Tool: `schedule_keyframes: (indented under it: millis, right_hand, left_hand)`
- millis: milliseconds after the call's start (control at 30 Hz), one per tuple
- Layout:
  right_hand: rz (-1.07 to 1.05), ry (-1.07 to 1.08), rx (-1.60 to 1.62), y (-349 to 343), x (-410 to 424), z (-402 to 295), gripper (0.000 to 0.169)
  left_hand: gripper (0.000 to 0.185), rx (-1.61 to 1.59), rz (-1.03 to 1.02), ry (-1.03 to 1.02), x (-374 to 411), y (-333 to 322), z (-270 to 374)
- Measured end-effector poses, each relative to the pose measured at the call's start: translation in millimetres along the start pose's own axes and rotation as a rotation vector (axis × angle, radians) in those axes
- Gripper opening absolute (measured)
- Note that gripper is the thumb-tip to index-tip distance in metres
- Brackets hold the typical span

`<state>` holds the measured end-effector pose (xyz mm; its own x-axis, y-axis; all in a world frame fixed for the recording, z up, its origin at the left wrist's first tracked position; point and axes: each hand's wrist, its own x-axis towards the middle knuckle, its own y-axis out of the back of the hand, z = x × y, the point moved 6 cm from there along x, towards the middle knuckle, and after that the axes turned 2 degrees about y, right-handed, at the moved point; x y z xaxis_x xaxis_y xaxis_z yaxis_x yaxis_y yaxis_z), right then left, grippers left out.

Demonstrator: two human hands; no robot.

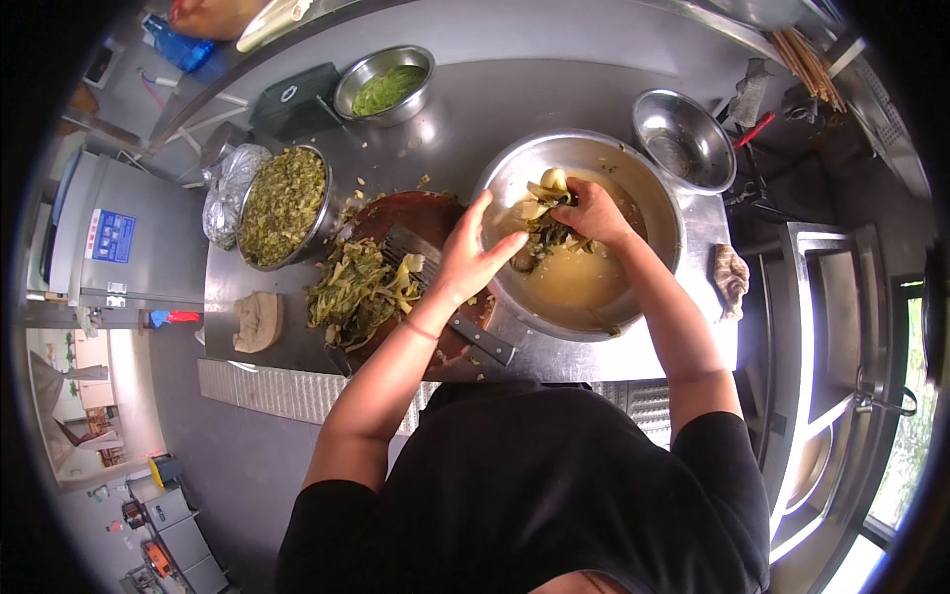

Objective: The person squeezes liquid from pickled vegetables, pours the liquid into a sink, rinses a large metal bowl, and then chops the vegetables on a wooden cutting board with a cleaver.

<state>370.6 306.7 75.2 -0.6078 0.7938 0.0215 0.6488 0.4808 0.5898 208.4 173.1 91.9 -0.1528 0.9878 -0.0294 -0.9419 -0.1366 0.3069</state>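
Note:
My right hand [596,213] grips a bunch of leafy pickled greens [553,211] over a large steel basin [512,303] that holds cloudy yellowish liquid. Fingers spread and holding nothing, my left hand [481,249] is at the basin's left rim, just left of the bunch. Beneath and left of my left arm is a round reddish-brown cutting board [438,215]. A heap of greens [360,289] covers its left part, and a cleaver [486,340] lies on it, its blade partly hidden by my left hand and the greens.
A steel bowl of chopped greens [286,208] and a plastic bag [231,194] stand left on the steel table [519,89]. Behind are a bowl of green shreds [390,89] and a dark green container [295,100]. A steel bowl [684,141] sits back right; cloths [258,321] [731,282] lie at both ends.

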Motion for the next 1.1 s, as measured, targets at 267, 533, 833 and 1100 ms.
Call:
schedule_keyframes:
  millis: [267, 533, 833, 1100]
  right_hand:
    - [-0.052, 0.005, 0.226, -4.7, -34.8, -56.1, 0.050]
    - [-0.156, -0.188, -0.029, 36.1, -34.7, 26.3, 0.052]
    - [-0.396, -0.169, -0.612, -27.5, -60.1, 88.2, 0.029]
    - [-0.240, -0.070, -0.595, -50.1, 19.8, 58.7, 0.058]
  left_hand:
    - [0.079, -0.875, -0.002, 0.184, 49.2, -65.4, -3.8]
    - [0.036, -0.542, 0.211, 0.267, 72.5, -46.1, -27.3]
    - [0.019, -0.275, 0.231, 0.076, 80.3, -5.1, 8.8]
    - [0.028, -0.355, 0.224, 0.124, 70.0, -5.8, 5.9]
